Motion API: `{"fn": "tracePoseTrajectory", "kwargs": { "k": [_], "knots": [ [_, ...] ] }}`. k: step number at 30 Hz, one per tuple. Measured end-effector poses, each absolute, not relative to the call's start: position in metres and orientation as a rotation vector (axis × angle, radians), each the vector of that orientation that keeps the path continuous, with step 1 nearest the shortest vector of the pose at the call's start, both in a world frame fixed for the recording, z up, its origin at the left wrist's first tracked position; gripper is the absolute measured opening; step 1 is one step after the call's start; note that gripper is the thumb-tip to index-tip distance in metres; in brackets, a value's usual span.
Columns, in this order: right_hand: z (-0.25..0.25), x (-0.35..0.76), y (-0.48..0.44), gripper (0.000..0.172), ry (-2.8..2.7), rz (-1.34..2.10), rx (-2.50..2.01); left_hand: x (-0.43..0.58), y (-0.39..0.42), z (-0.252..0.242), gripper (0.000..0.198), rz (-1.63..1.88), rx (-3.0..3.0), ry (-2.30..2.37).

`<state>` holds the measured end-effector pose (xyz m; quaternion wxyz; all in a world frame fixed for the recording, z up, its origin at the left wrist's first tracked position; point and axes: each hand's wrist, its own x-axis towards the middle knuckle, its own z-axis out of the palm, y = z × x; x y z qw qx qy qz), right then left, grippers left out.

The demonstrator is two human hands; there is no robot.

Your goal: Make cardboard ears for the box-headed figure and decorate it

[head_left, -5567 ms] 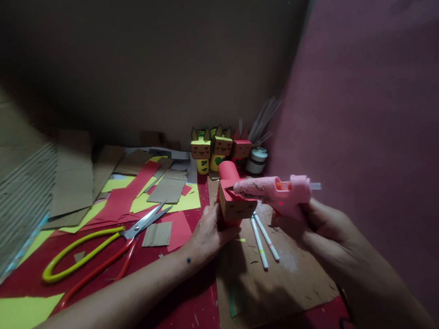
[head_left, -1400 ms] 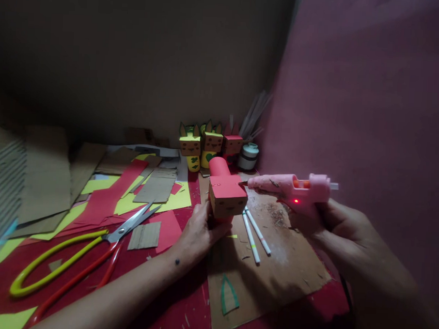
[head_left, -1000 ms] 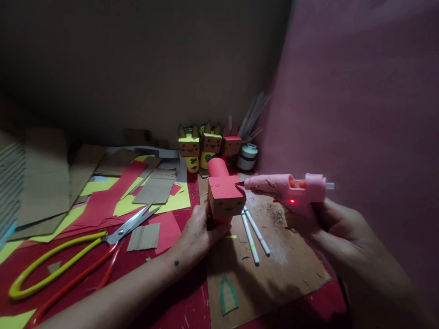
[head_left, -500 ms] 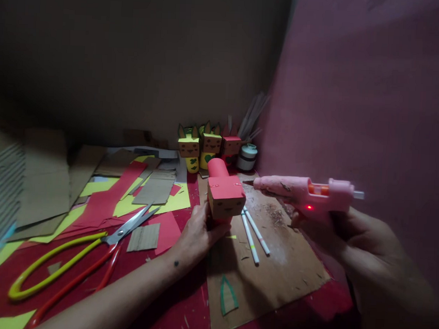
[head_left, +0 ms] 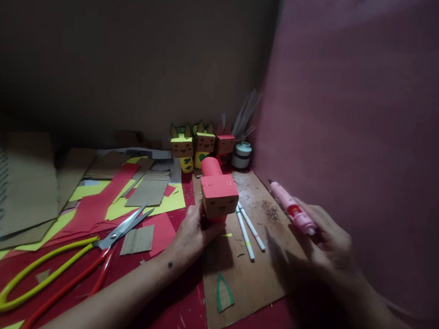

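My left hand (head_left: 191, 233) grips the underside of a red paper-covered box figure (head_left: 218, 194) with a small drawn face and a red tube behind it, holding it just above the brown cardboard sheet (head_left: 251, 277). My right hand (head_left: 325, 242) is closed round a pink glue gun (head_left: 292, 209), low at the right near the pink wall, its nozzle pointing up and away from the figure. Two white pens (head_left: 248, 228) lie on the cardboard between my hands.
Large scissors (head_left: 65, 264) with yellow and red handles lie at the left on red paper. Three small box figures (head_left: 202, 144) and a small jar (head_left: 240, 155) stand at the back. Cardboard pieces and yellow and red paper scraps (head_left: 145, 190) cover the left. A green-outlined cutout (head_left: 223, 293) lies on the cardboard.
My right hand drew the glue gun away from the figure's top edge, swung it rightward and down toward the wall. My left hand kept holding the figure still.
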<state>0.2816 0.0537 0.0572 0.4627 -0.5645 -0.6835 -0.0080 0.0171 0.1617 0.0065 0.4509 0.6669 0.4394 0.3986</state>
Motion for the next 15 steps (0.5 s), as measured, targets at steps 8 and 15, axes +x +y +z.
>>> {"fn": "tracePoseTrajectory", "kwargs": {
  "k": [8, 15],
  "knots": [
    [0.025, 0.302, 0.064, 0.057, -2.015, -0.497, -1.8, 0.017, 0.162, 0.011, 0.041, 0.971, 1.681, 1.066],
    [0.029, 0.297, 0.07, 0.06, -2.083, -0.371, -1.914, 0.007, 0.149, 0.037, 0.056, 0.94, 1.677, 1.141]
  ]
}}
